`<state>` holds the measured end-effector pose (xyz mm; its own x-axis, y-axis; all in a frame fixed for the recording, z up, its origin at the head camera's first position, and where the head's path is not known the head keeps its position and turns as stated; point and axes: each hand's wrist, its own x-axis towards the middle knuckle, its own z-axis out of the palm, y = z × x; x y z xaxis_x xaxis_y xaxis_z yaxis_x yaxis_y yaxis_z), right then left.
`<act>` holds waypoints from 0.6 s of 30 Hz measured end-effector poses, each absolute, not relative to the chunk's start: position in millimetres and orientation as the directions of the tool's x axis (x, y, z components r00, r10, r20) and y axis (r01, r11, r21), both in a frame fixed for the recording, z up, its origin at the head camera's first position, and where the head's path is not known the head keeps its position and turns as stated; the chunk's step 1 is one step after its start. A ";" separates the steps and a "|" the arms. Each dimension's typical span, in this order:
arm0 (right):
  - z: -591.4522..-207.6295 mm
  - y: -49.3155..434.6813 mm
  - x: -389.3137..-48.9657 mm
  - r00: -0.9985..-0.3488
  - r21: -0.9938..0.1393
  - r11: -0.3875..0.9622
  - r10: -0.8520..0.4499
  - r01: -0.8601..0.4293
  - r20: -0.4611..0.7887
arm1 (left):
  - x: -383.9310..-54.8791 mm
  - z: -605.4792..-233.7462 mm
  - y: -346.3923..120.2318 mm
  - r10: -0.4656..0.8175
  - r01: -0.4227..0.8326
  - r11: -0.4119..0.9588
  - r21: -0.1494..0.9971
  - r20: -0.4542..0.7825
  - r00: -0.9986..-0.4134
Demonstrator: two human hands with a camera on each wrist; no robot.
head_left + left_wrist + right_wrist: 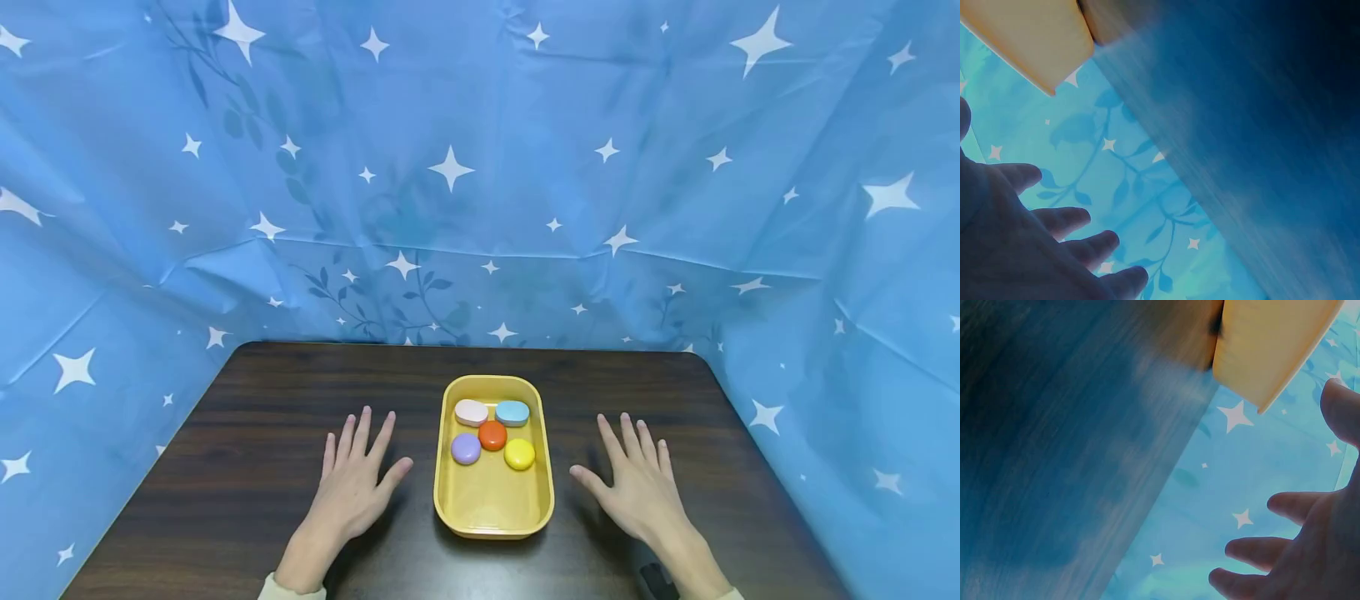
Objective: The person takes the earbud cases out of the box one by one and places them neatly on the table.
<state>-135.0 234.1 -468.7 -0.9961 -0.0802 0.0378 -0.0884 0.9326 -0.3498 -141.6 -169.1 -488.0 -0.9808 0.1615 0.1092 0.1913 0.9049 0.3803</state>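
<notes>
A yellow tray (495, 508) stands mid-table between the two hands. Inside it lie a pale pink oval piece (471, 412), a light blue oval piece (512, 413), a red round piece (492, 435), a purple round piece (466, 448) and a yellow round piece (519, 454), all smooth and glossy. To the tray's left, the left hand (352, 492) is palm down with fingers spread, holding nothing. On the other side the right hand (637, 492) mirrors it, fingers spread and apart from the tray. Both wrist views catch the tray's outer wall (1035, 37) beyond the fingers.
The dark wood-grain table (315, 375) has rounded far corners. Behind it and along both sides hangs a blue cloth (510, 200) printed with white stars and leafy sprigs. A dark band (660, 581) sits at the right wrist.
</notes>
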 end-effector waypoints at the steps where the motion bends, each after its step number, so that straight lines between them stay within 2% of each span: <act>1: -468.7 234.0 -134.0 -0.996 -0.351 0.932 -0.082 -0.091 0.039 | -141.2 -488.8 -168.4 0.165 0.194 0.901 0.387 0.109 -0.980; 10: -468.3 232.8 -133.8 -0.994 -0.384 0.916 -0.095 -0.112 0.062 | -141.3 -488.8 -163.0 0.189 0.228 0.835 0.501 0.128 -0.974; 18: -469.0 228.8 -137.4 -0.992 -0.458 0.881 -0.107 -0.123 0.061 | -144.0 -489.0 -159.3 0.183 0.213 0.782 0.585 0.111 -0.977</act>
